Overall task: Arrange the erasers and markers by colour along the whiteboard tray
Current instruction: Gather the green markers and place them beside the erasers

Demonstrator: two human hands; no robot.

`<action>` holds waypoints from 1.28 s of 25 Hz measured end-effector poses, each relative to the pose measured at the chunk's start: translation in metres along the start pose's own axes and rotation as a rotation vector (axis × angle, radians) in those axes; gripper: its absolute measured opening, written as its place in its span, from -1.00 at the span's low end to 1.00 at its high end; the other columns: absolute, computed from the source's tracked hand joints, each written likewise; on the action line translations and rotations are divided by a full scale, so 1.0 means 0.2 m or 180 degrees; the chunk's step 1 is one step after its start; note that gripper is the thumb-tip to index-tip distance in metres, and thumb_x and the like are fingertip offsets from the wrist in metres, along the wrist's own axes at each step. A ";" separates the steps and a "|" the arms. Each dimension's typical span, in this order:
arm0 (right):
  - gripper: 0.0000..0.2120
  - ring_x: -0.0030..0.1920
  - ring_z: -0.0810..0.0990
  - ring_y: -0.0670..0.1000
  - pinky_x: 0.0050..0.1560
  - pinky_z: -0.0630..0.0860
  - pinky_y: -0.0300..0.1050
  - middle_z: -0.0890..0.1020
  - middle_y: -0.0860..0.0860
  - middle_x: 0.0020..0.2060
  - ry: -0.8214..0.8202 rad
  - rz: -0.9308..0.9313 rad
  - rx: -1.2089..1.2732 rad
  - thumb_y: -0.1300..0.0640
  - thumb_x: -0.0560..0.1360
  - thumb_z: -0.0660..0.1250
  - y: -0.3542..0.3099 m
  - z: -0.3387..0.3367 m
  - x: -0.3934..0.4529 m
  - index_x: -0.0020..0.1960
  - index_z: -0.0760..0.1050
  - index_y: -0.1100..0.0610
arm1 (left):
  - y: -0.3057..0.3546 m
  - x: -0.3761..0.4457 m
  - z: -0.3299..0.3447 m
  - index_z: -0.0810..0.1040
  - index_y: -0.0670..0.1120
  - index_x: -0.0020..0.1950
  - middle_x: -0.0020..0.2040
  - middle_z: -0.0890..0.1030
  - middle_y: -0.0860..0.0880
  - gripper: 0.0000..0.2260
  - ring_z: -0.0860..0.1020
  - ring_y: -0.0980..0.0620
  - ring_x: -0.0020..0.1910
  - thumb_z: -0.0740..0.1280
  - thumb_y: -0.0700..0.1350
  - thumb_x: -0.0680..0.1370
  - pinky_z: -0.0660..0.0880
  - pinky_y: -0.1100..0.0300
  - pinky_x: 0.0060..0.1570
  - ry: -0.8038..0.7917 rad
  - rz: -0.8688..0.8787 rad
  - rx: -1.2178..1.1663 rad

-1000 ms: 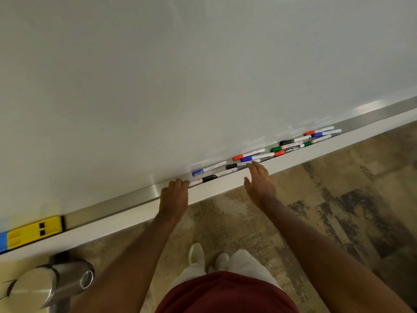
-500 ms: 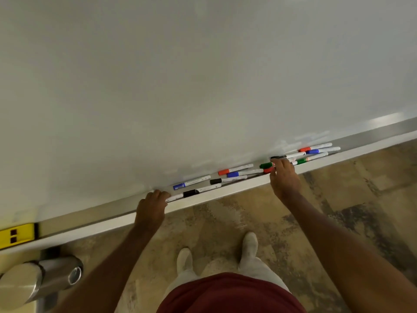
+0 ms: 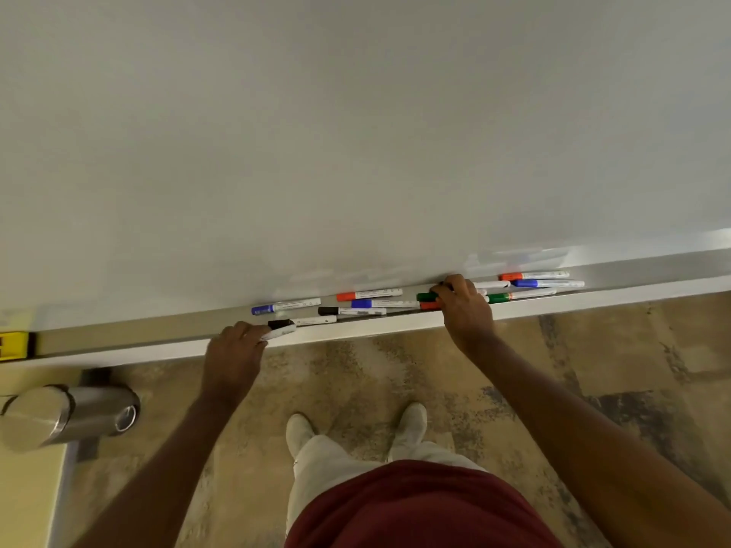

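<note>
Several capped markers lie in the whiteboard tray point(image 3: 158, 344): a blue marker point(image 3: 285, 306), a red marker point(image 3: 368, 294), two black markers point(image 3: 302, 321) and others. My left hand point(image 3: 235, 352) grips a white marker point(image 3: 280, 333) at the tray's front lip; its cap is hidden in my fist. My right hand point(image 3: 464, 308) curls over a cluster further right, its fingers round a green marker point(image 3: 426, 297) whose cap sticks out to the left. Beyond that hand lie a red-capped marker point(image 3: 532, 276), a blue-capped marker point(image 3: 548, 283) and a green-capped marker point(image 3: 514, 296). A yellow eraser point(image 3: 14, 344) sits at the tray's far left.
The whiteboard point(image 3: 356, 132) fills the upper view. A metal cylinder point(image 3: 67, 415) juts out low on the left, under the tray. My feet point(image 3: 356, 429) stand on mottled carpet below the tray.
My left hand has taken hold of the white marker at the tray's front and raised its end over the lip. My right hand's fingers have curled down onto the marker cluster.
</note>
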State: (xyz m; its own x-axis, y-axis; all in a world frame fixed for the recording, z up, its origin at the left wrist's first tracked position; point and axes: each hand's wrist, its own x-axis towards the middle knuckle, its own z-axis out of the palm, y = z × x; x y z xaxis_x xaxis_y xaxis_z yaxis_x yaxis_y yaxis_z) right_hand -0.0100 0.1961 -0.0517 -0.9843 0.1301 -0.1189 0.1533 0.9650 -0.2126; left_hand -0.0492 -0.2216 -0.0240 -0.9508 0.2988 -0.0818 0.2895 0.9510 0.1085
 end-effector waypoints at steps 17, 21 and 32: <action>-0.70 0.14 0.57 0.14 0.16 0.54 0.08 0.60 0.15 0.18 0.0545 -0.0512 0.0214 0.19 0.62 0.21 0.22 0.00 -0.12 0.35 0.39 0.14 | 0.97 0.25 0.07 0.68 -0.01 0.13 -0.03 0.61 0.06 -0.77 0.58 0.17 -0.08 0.47 -0.21 0.50 0.50 0.30 -0.03 -0.0676 -0.0441 -0.2879; -0.74 0.04 0.55 0.07 0.01 0.55 0.00 0.56 0.09 0.12 0.0527 0.0135 0.0391 0.03 0.64 0.25 0.47 -0.02 -0.18 0.28 0.42 0.11 | 1.00 0.29 0.06 0.65 -0.09 -0.05 -0.16 0.67 -0.06 -0.90 0.62 0.08 -0.31 0.47 -0.26 0.49 0.56 0.22 -0.31 -0.0605 -0.1045 -0.3815; -0.64 0.23 0.53 0.21 0.13 0.60 0.15 0.52 0.20 0.29 0.0235 0.0607 0.0443 0.24 0.58 0.34 0.61 -0.07 -0.18 0.37 0.47 0.23 | 1.02 0.29 0.09 0.60 -0.07 -0.03 -0.09 0.69 -0.14 -0.91 0.61 0.02 -0.24 0.46 -0.20 0.52 0.48 0.14 -0.23 -0.0443 -0.2275 -0.5106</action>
State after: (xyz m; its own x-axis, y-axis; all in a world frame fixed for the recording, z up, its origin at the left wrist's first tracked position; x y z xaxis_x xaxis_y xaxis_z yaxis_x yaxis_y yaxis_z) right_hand 0.0421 0.3122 -0.0601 -0.9394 0.3282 -0.0994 0.3424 0.8815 -0.3252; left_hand -0.0429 -0.0088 -0.0253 -0.7910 -0.0182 -0.6115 -0.6073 -0.0968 0.7885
